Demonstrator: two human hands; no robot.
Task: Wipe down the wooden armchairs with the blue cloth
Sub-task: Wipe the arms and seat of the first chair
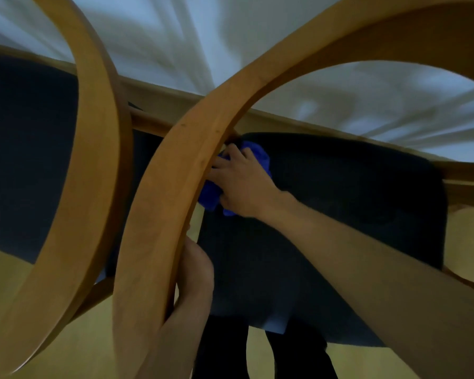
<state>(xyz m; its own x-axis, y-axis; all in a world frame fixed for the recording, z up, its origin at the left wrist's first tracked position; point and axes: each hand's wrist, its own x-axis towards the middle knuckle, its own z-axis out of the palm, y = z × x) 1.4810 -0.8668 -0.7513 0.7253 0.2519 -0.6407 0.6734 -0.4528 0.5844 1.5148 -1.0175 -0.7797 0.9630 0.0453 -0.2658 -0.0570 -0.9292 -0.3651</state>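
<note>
A curved wooden armrest (175, 170) of the nearer armchair sweeps from the lower centre up to the top right. My right hand (241, 181) grips a bunched blue cloth (210, 195) and presses it against the inner side of that armrest, above the dark seat cushion (326, 214). My left hand (195, 274) holds the same armrest lower down, its fingers hidden behind the wood. A second armchair's curved armrest (93, 149) stands to the left.
White curtains (175, 36) hang behind the chairs. The second chair's dark cushion (25, 149) fills the left side. Yellowish floor (80, 346) shows below, with my dark trouser legs (298, 356) at the bottom centre. Wooden frame rails (463, 170) run at the right.
</note>
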